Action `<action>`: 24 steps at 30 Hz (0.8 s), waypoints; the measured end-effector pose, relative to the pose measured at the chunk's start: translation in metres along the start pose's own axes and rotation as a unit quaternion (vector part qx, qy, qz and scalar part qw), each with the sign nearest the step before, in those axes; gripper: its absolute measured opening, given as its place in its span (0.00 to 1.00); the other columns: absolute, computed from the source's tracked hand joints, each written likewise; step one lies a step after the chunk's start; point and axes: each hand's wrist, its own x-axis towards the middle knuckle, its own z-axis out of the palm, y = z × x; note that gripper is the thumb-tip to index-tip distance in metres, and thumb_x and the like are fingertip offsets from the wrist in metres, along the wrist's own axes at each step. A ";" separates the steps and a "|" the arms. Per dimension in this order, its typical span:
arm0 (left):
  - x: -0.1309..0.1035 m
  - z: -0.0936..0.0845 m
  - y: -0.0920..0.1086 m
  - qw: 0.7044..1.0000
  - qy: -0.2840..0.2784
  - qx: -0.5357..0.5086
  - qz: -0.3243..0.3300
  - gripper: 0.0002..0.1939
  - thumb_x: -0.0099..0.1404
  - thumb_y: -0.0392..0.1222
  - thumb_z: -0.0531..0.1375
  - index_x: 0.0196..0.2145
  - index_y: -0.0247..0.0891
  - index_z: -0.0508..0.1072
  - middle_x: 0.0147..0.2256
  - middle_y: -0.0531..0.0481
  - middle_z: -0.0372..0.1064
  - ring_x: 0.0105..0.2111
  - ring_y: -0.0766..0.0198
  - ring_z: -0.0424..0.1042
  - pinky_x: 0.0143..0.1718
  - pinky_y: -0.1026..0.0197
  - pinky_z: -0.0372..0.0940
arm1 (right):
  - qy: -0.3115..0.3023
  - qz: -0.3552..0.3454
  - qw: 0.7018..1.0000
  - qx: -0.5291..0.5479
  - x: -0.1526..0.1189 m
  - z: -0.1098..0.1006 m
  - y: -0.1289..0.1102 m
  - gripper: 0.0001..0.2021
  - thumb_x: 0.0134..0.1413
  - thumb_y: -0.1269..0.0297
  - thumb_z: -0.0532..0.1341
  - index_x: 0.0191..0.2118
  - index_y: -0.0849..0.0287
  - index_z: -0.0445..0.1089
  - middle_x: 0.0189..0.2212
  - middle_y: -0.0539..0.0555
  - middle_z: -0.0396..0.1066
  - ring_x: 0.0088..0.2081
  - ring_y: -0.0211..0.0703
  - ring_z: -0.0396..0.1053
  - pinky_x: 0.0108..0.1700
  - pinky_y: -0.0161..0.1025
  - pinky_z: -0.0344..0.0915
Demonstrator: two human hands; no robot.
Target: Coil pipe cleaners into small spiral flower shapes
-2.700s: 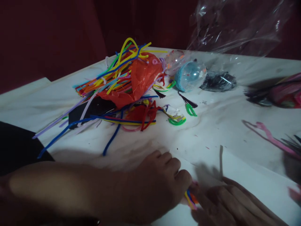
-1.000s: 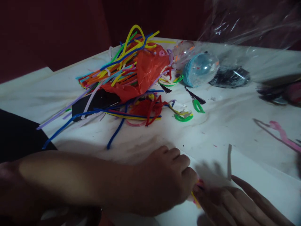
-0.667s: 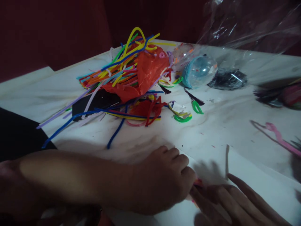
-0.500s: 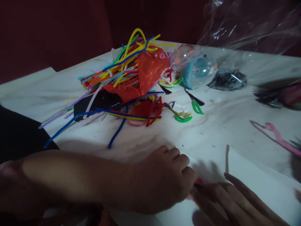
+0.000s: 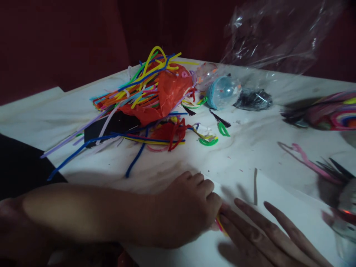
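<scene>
Your left hand (image 5: 189, 207) is clenched on some pipe cleaners (image 5: 219, 223) at bottom center; your right hand (image 5: 264, 237) lies flat, fingers spread, on the paper (image 5: 292, 207).

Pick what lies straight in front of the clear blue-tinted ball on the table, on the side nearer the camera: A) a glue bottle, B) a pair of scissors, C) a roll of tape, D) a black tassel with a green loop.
D: just in front of the blue-tinted ball lies a black tassel with a green loop at its end.

A dim room: dark red wall (image 5: 69, 40) behind a white table (image 5: 256, 144).
</scene>
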 end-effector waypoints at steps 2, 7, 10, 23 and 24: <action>0.000 0.001 0.000 1.000 0.004 0.000 -0.001 0.09 0.60 0.43 0.58 0.28 0.35 0.64 0.29 0.49 0.63 0.31 0.60 0.61 0.34 0.56 0.56 | -0.023 -0.051 0.998 -0.008 0.002 0.000 0.006 0.17 0.69 0.63 0.45 0.53 0.66 0.62 0.54 0.61 0.55 0.51 0.57 0.57 0.58 0.57 0.38; 0.000 0.001 0.001 1.000 0.013 -0.003 -0.004 0.14 0.58 0.49 0.60 0.28 0.35 0.64 0.29 0.49 0.63 0.31 0.59 0.61 0.33 0.56 0.56 | -0.030 -0.044 0.998 0.036 0.004 -0.002 0.012 0.18 0.69 0.62 0.45 0.53 0.70 0.59 0.55 0.64 0.52 0.54 0.60 0.52 0.58 0.59 0.36; 0.001 0.000 0.000 1.000 0.007 -0.013 -0.003 0.14 0.58 0.50 0.59 0.29 0.35 0.65 0.29 0.49 0.63 0.31 0.59 0.61 0.34 0.56 0.56 | 0.025 0.005 0.996 0.090 0.002 -0.004 0.015 0.14 0.68 0.66 0.47 0.51 0.68 0.61 0.53 0.60 0.56 0.54 0.54 0.53 0.59 0.53 0.41; 0.000 0.000 0.003 1.000 -0.006 -0.015 -0.018 0.12 0.60 0.48 0.57 0.32 0.35 0.63 0.31 0.48 0.63 0.33 0.58 0.61 0.36 0.55 0.57 | -0.028 0.027 0.998 0.048 0.012 0.004 0.019 0.18 0.63 0.63 0.46 0.49 0.68 0.65 0.53 0.71 0.53 0.52 0.67 0.53 0.40 0.62 0.63; 0.000 0.000 0.004 1.000 -0.010 -0.015 -0.015 0.10 0.61 0.46 0.56 0.33 0.36 0.63 0.31 0.48 0.63 0.33 0.58 0.61 0.36 0.55 0.57 | -0.023 0.034 0.998 0.056 0.012 0.002 0.021 0.17 0.63 0.64 0.46 0.49 0.68 0.64 0.53 0.71 0.53 0.53 0.66 0.53 0.41 0.62 0.62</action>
